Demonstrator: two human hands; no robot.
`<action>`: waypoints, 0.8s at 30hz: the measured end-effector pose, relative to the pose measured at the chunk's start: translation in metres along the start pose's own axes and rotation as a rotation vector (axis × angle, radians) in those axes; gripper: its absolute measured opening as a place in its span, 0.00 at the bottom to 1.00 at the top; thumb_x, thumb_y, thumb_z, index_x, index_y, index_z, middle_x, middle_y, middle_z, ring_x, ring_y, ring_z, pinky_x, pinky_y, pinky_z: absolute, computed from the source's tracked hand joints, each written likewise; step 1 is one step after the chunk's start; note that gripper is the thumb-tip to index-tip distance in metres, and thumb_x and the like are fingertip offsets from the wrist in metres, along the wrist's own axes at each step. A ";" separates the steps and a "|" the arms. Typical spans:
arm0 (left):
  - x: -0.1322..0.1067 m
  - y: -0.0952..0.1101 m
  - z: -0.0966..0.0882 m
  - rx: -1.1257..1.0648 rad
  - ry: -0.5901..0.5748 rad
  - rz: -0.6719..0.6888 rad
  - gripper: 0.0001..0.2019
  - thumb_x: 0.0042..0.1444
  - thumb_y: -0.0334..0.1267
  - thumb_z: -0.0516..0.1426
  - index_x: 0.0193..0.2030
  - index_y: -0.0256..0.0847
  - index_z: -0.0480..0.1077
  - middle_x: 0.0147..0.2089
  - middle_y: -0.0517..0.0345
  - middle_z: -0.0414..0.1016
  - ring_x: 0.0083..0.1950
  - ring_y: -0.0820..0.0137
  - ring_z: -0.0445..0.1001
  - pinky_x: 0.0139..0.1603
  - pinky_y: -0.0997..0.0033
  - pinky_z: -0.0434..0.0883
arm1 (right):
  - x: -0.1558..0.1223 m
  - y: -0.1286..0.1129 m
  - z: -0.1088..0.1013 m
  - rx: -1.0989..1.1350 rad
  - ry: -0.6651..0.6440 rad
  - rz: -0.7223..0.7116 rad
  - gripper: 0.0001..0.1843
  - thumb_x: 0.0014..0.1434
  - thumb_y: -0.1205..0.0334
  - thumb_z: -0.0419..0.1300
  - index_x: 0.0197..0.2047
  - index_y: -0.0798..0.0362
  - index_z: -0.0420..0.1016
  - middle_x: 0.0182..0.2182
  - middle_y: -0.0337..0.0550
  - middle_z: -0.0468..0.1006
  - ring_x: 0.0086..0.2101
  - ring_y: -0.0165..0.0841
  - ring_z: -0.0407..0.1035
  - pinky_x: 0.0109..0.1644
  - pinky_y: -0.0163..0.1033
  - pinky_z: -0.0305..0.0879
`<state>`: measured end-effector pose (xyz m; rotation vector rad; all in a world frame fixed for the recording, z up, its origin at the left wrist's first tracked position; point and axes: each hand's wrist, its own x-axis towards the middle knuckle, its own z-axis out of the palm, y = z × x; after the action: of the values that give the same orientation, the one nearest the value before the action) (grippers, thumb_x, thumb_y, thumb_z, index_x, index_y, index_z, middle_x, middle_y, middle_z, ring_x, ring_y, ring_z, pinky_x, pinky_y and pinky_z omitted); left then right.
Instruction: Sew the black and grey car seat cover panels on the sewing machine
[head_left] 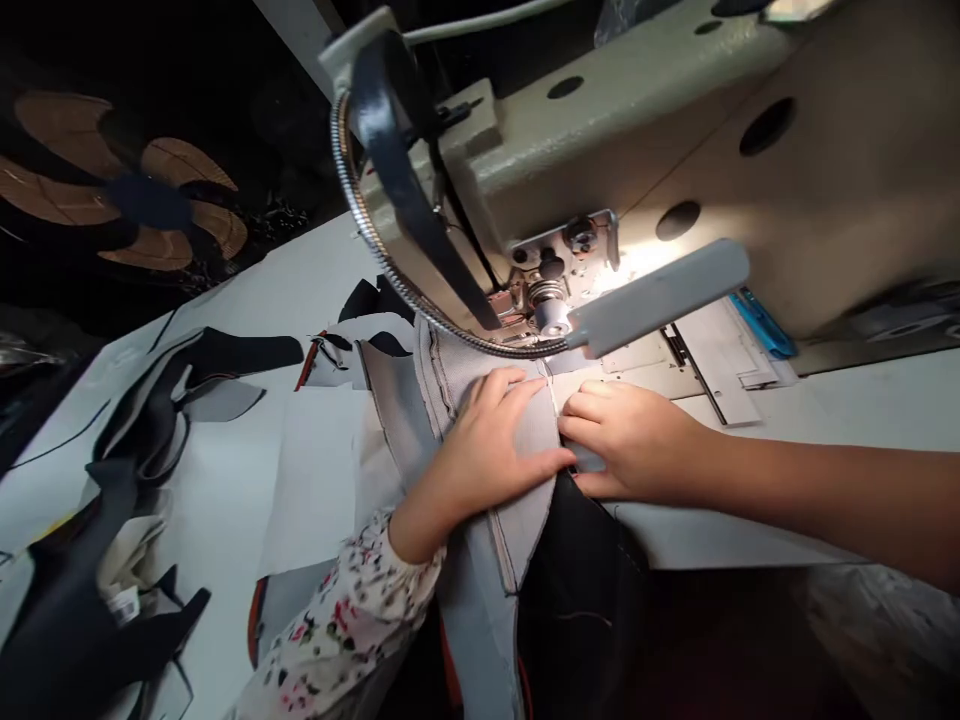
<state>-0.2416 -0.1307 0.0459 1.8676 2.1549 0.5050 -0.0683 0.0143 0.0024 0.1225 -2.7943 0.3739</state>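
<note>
Beside the sewing machine (637, 150), left fingers (525, 398) splay over ribbed grey fabric (536, 428); right fingers (583, 430) grip its edge.

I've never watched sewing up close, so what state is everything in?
Grey fabric: in layers
Left hand: on fabric, thumb spread
Right hand: curled at fabric's edge
Machine: running or not, can't tell
Lamp: apparently lit
Fan: blades distinct, spinning unclear
Dark pieces, far left: jumbled
</note>
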 end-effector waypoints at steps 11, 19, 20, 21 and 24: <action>-0.002 0.012 0.005 0.060 0.013 -0.057 0.26 0.51 0.32 0.58 0.59 0.40 0.66 0.59 0.45 0.67 0.65 0.54 0.65 0.71 0.47 0.63 | -0.001 -0.002 0.001 0.030 0.009 -0.082 0.11 0.64 0.55 0.64 0.40 0.55 0.78 0.37 0.46 0.75 0.38 0.40 0.64 0.40 0.45 0.57; 0.002 0.008 0.000 0.046 -0.012 -0.096 0.23 0.50 0.30 0.56 0.56 0.41 0.68 0.59 0.46 0.68 0.64 0.54 0.66 0.69 0.48 0.64 | -0.003 -0.002 0.005 0.040 0.060 -0.020 0.24 0.65 0.43 0.60 0.48 0.57 0.78 0.49 0.56 0.78 0.45 0.46 0.68 0.47 0.49 0.60; 0.002 0.008 0.000 0.043 -0.009 -0.100 0.22 0.51 0.31 0.57 0.55 0.41 0.68 0.58 0.47 0.69 0.63 0.55 0.67 0.68 0.48 0.65 | -0.003 -0.002 0.005 0.054 0.064 -0.024 0.23 0.66 0.44 0.60 0.49 0.57 0.78 0.51 0.57 0.78 0.46 0.46 0.69 0.48 0.50 0.60; 0.003 0.008 -0.001 0.039 -0.009 -0.103 0.22 0.51 0.32 0.57 0.55 0.41 0.68 0.57 0.47 0.70 0.62 0.55 0.67 0.67 0.48 0.66 | -0.004 -0.002 0.005 0.063 0.068 -0.034 0.23 0.66 0.45 0.60 0.50 0.57 0.77 0.51 0.57 0.78 0.47 0.47 0.69 0.49 0.51 0.61; 0.003 0.007 -0.002 0.034 -0.021 -0.096 0.20 0.53 0.33 0.58 0.54 0.42 0.68 0.56 0.49 0.72 0.60 0.56 0.69 0.65 0.49 0.67 | -0.005 -0.003 0.005 0.094 0.059 -0.060 0.19 0.65 0.51 0.60 0.50 0.57 0.76 0.51 0.57 0.80 0.48 0.47 0.71 0.51 0.52 0.63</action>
<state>-0.2361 -0.1273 0.0511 1.7681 2.2407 0.4298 -0.0646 0.0102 -0.0032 0.2124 -2.7082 0.4862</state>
